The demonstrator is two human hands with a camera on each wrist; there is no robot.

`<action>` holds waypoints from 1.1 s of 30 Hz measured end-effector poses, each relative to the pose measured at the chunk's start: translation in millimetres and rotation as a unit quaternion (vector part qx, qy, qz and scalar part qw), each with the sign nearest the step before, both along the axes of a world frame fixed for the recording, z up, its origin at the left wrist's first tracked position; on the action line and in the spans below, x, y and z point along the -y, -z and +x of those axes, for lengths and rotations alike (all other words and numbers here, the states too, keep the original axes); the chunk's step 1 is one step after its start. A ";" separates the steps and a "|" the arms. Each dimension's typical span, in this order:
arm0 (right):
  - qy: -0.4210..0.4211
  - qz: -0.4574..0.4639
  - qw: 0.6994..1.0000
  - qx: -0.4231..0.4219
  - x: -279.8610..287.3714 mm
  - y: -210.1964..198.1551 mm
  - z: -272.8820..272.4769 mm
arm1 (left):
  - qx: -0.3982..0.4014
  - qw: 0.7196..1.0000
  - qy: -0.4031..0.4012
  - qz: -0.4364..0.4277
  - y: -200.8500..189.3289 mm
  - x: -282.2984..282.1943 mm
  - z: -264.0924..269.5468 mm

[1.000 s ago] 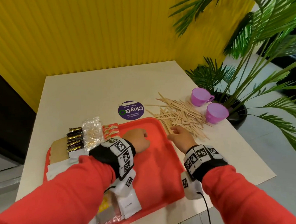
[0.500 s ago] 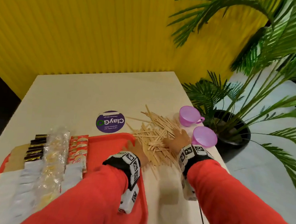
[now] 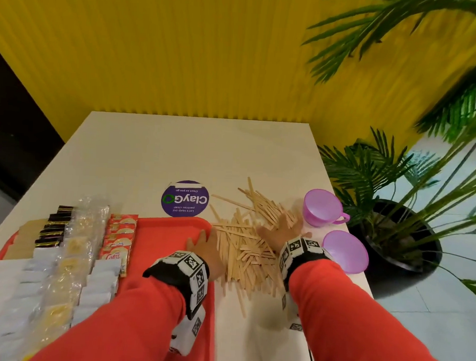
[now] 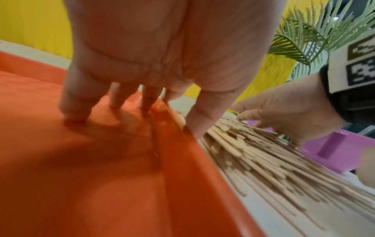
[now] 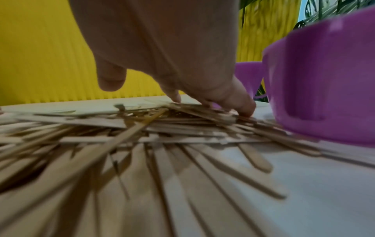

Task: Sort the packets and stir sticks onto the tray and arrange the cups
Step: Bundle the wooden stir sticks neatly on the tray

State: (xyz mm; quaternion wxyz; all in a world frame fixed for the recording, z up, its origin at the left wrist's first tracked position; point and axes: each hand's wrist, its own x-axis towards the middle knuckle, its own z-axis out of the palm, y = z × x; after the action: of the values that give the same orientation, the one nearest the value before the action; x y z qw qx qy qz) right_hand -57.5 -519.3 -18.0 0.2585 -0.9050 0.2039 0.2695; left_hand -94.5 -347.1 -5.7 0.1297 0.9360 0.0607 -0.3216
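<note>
- Both hands have gone forward since the earlier frame: the left hand (image 3: 206,243), then a loose fist on the tray, now lies at the tray's right edge, and the right hand (image 3: 281,230), then at the near edge of the sticks, now lies flat on them.
- Left fingers (image 4: 74,102) are straight and spread, tips pressing the red tray (image 3: 168,233); the thumb hangs over its rim beside the stir sticks (image 3: 245,252). It probably steadies the tray.
- Right fingers (image 5: 241,102) are splayed, palm down, gripping nothing; they seem set to rake the sticks together towards the tray.
- Stir sticks lie loose on the counter (image 3: 194,150) between the tray and the two purple cups (image 3: 322,211); most run lengthwise away from the person, while the far ones fan slantwise. The wrist views are blurred, so I cannot tell whether any stick crosses the rim.
- Packets (image 3: 62,254) already sit in rows on the tray's left half.
- Both cups stand just right of the heap.
</note>
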 end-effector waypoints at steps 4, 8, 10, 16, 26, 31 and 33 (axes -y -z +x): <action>-0.058 -0.045 0.996 -0.042 -2.1 -3.2 -2.9 | 0.005 1.000 0.010 0.007 0.4 0.6 0.3; -0.067 -0.056 0.995 -0.049 -7.3 2.2 -15.4 | 0.013 0.999 0.028 0.017 8.9 -1.3 1.4; -0.070 -0.055 0.995 -0.049 -8.7 3.4 -21.9 | 0.017 0.999 0.037 0.020 7.0 -0.8 -0.2; -0.059 -0.052 0.996 -0.042 -12.1 10.2 -42.8 | 0.007 0.999 0.033 0.019 4.7 1.4 -7.4; -0.028 -0.041 0.998 -0.023 -19.3 13.5 -81.3 | 0.078 0.996 0.019 0.025 -7.2 7.3 -16.6; -0.024 -0.030 0.999 -0.037 -20.4 19.3 -97.3 | 0.093 0.994 0.052 -0.010 -15.2 26.5 20.4; -0.026 -0.032 0.999 -0.030 -19.8 20.2 -103.2 | 0.055 0.998 0.033 -0.026 -14.9 36.5 34.4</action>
State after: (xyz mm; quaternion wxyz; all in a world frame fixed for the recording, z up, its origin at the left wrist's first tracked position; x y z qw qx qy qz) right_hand -160.7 -499.4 -38.3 0.2162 -0.9093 0.1966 0.2963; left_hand -60.1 -383.5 9.2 0.1465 0.9502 0.0136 -0.2748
